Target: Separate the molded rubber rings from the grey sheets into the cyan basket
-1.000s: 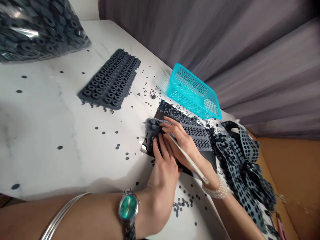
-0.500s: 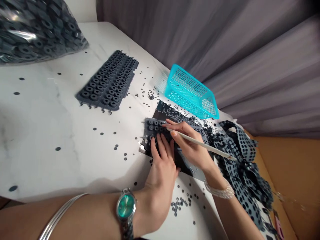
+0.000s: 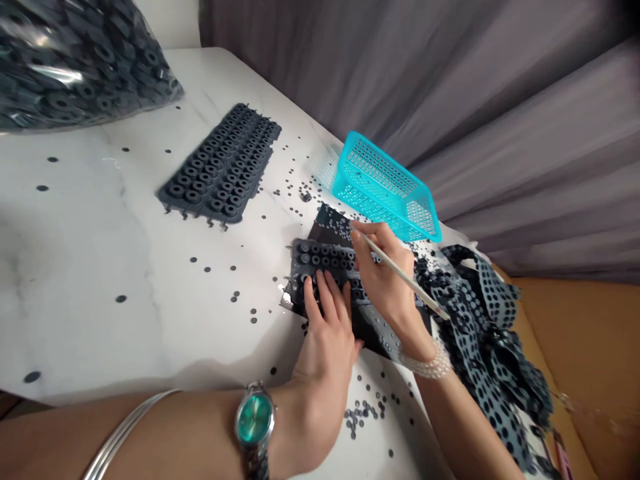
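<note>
A dark grey rubber sheet of moulded rings (image 3: 325, 260) lies on a black mat (image 3: 373, 330) at the table's right side. My left hand (image 3: 325, 333) rests on the sheet's near end, fingers stretched flat and pressing it down. My right hand (image 3: 385, 283) is closed around a thin white stick (image 3: 400, 275), whose tip points at the far edge of the sheet near the blue basket. A second, fuller ring sheet (image 3: 220, 167) lies further back on the white table (image 3: 100, 267).
A turquoise plastic basket (image 3: 387, 190) stands behind the mat. A heap of punched-out perforated rubber strips (image 3: 480, 320) lies at the right. A clear bag of dark rings (image 3: 75, 60) fills the far left corner. Small punched dots (image 3: 363, 413) litter the table.
My right hand has lifted off the sheet's near end and swung the stick's tip away toward the basket side. My left hand stays pressed on the sheet.
</note>
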Action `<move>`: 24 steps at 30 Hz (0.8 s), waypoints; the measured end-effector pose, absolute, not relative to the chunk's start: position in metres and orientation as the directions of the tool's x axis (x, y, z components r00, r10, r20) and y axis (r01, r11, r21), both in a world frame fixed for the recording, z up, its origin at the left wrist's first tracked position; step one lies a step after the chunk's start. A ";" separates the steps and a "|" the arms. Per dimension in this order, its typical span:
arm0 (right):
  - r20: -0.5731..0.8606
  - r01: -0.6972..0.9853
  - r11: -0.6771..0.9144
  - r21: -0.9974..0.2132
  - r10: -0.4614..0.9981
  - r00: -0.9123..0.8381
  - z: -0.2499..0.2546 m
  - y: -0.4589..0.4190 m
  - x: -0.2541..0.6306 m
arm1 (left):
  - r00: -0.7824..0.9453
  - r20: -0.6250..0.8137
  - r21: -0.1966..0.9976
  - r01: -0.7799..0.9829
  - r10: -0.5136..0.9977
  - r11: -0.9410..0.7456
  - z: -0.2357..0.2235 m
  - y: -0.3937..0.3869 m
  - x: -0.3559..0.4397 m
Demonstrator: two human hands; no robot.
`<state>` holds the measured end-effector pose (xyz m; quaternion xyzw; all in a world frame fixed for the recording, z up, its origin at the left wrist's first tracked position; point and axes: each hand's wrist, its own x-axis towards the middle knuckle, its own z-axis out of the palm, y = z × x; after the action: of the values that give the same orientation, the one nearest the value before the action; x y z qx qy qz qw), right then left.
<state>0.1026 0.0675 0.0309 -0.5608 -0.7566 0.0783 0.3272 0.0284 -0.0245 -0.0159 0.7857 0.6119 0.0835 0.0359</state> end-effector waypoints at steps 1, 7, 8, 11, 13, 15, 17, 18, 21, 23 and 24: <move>0.406 0.789 0.398 -0.469 0.890 -0.207 0.031 0.068 0.101 | 0.229 0.092 0.167 0.956 0.969 -0.242 -0.017 -0.024 0.029; 0.313 0.637 0.565 -0.525 0.823 -0.474 0.027 0.065 0.097 | 0.202 0.130 0.192 0.955 0.971 -0.224 -0.020 -0.024 0.033; 0.287 0.621 0.578 -0.529 0.811 -0.510 0.026 0.064 0.096 | 0.200 0.133 0.192 0.956 0.971 -0.224 -0.020 -0.025 0.033; 0.239 0.597 0.605 -0.526 0.779 -0.579 0.023 0.060 0.097 | 0.205 0.128 0.186 0.956 0.970 -0.227 -0.019 -0.025 0.031; 0.228 0.595 0.618 -0.513 0.767 -0.600 0.021 0.060 0.097 | 0.233 0.130 0.180 0.950 0.964 -0.254 -0.017 -0.026 0.028; 0.235 0.597 0.636 -0.489 0.755 -0.612 0.019 0.060 0.097 | 0.263 0.135 0.170 0.944 0.955 -0.284 -0.015 -0.026 0.026; 0.245 0.600 0.658 -0.455 0.740 -0.627 0.019 0.061 0.096 | 0.261 0.120 0.165 0.946 0.958 -0.279 -0.014 -0.026 0.026; 0.245 0.601 0.669 -0.437 0.731 -0.636 0.019 0.062 0.095 | 0.247 0.105 0.168 0.950 0.963 -0.262 -0.014 -0.026 0.027; 0.241 0.606 0.690 -0.395 0.715 -0.656 0.019 0.064 0.093 | 0.221 0.068 0.194 0.954 0.973 -0.230 -0.014 -0.026 0.029; 0.232 0.600 0.698 -0.390 0.706 -0.670 0.019 0.065 0.092 | 0.234 0.055 0.190 0.952 0.971 -0.240 -0.012 -0.025 0.029; 0.232 0.595 0.702 -0.391 0.701 -0.674 0.018 0.065 0.091 | 0.245 0.043 0.177 0.952 0.969 -0.249 -0.011 -0.024 0.027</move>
<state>0.0911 0.0649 0.0182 -0.3586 -0.9037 0.1431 0.1851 0.0271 -0.0241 -0.0108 0.7870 0.6102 0.0717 0.0568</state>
